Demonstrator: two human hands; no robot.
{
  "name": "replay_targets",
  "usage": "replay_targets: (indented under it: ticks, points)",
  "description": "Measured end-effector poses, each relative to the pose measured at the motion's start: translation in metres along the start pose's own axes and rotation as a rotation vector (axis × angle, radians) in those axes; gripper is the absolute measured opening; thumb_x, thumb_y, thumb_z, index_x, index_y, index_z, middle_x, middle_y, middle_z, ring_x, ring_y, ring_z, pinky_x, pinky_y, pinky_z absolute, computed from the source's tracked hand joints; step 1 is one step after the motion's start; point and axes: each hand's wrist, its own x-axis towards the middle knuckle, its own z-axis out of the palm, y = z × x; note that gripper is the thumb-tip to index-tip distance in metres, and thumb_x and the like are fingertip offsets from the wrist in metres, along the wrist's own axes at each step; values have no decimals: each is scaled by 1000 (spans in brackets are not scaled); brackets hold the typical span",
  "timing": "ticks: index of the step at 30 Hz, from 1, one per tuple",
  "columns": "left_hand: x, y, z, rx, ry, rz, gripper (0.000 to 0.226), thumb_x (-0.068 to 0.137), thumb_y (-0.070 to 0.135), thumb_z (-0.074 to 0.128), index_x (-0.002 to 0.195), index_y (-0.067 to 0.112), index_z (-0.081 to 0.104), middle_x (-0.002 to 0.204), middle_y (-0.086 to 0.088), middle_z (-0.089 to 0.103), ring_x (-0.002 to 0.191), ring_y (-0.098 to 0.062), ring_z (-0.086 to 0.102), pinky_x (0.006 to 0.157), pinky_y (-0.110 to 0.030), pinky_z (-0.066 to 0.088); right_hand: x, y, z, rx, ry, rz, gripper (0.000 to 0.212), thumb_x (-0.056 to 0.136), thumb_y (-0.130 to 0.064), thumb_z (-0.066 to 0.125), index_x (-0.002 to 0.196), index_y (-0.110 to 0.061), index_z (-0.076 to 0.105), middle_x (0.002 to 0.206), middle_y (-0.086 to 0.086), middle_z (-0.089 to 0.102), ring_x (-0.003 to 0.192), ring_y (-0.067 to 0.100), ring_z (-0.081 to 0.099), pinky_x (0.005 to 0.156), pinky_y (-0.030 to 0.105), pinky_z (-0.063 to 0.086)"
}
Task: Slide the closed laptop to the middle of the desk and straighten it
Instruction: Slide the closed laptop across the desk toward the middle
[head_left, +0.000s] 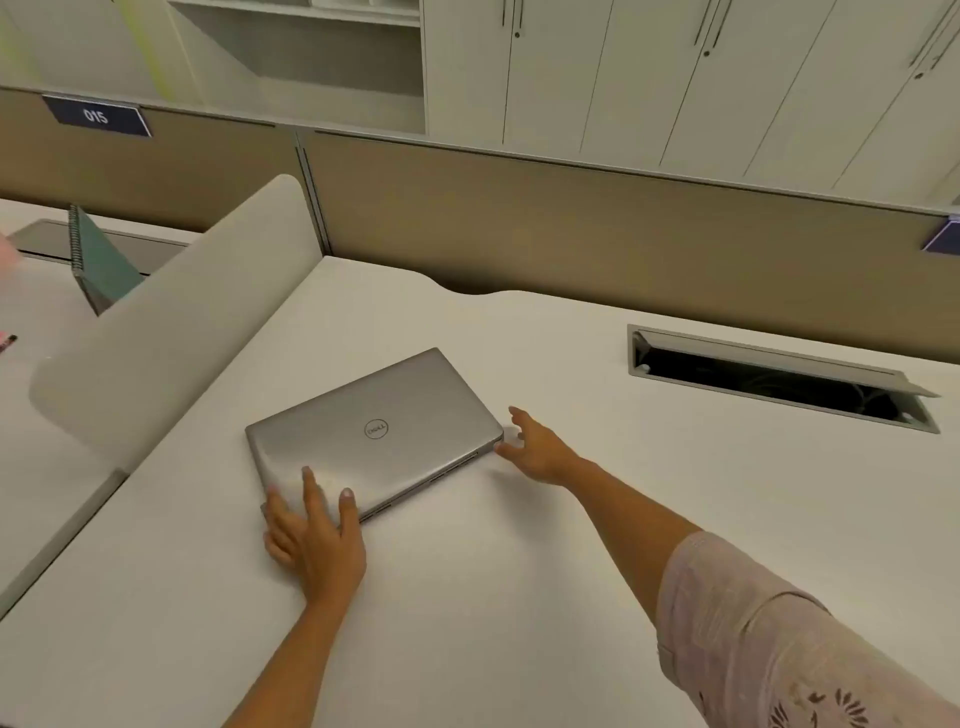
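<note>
A closed silver laptop (374, 431) lies on the white desk (519, 545), left of the middle and turned at an angle to the desk's edges. My left hand (311, 535) rests on its near left corner, fingers spread over the lid and thumb side at the front edge. My right hand (535, 447) is at the laptop's right corner, fingers apart, touching or nearly touching the corner; it grips nothing.
A rounded grey divider panel (171, 332) borders the desk on the left. An open cable tray (779, 379) is sunk into the desk at the back right. A tan partition (571, 228) runs along the back. A teal spiral notebook (98, 265) stands on the neighbouring desk.
</note>
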Motion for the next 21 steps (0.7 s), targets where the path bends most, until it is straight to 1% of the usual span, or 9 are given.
replay_targets:
  ticks: [2,4,7,9,12,14,17,18,21]
  points:
    - [9,6,-6,-107,39,-254,63,95,46,48,151,23,29,162,-15,5,148,-34,4,117,-51,5,6,-10,6,76,7,17,83,95,-38,58,156,-12,9,158,11,31,141,28,39,115,38,32]
    - [19,12,-11,-194,19,-423,71,93,45,51,153,22,20,162,-15,2,147,-35,5,117,-50,7,8,-22,12,73,21,26,82,94,-38,59,154,-8,12,153,11,39,136,29,44,108,35,34]
    - [27,18,-12,-260,-31,-490,84,91,46,54,154,23,3,162,-16,-1,147,-36,6,117,-50,7,15,-29,18,95,66,30,66,93,-35,60,144,-5,32,142,13,50,125,30,51,93,31,39]
    - [31,22,-10,-232,-80,-525,86,91,49,53,154,23,0,162,-16,4,146,-35,9,117,-50,8,19,-31,18,142,81,42,57,92,-32,62,137,-4,39,134,13,54,118,30,54,87,29,39]
    - [38,26,-12,-197,-118,-572,79,91,57,43,154,24,6,159,-16,14,141,-36,16,114,-51,14,25,-32,16,222,103,69,53,91,-29,64,131,-2,44,125,12,58,111,30,58,83,30,41]
    - [44,25,-14,-198,-120,-602,76,91,61,37,153,26,10,154,-20,22,136,-37,22,110,-52,19,27,-32,15,262,108,87,45,91,-28,64,123,-1,49,113,9,60,98,26,58,79,30,42]
    - [56,22,-18,-224,-87,-661,75,89,66,34,151,27,17,146,-25,30,132,-40,28,107,-55,26,30,-31,16,325,138,127,23,89,-28,64,95,-7,56,86,1,57,84,23,54,64,26,41]
    - [60,22,-20,-233,-82,-679,75,88,68,33,150,27,21,144,-26,31,131,-41,28,106,-55,27,30,-30,17,366,148,137,22,89,-29,64,89,-8,58,81,-1,57,80,22,55,61,25,40]
    - [67,16,-21,-245,-55,-715,77,86,71,33,146,24,30,142,-26,32,129,-42,31,106,-56,29,30,-29,17,468,157,151,32,86,-34,67,101,-6,69,89,1,66,76,16,60,66,24,45]
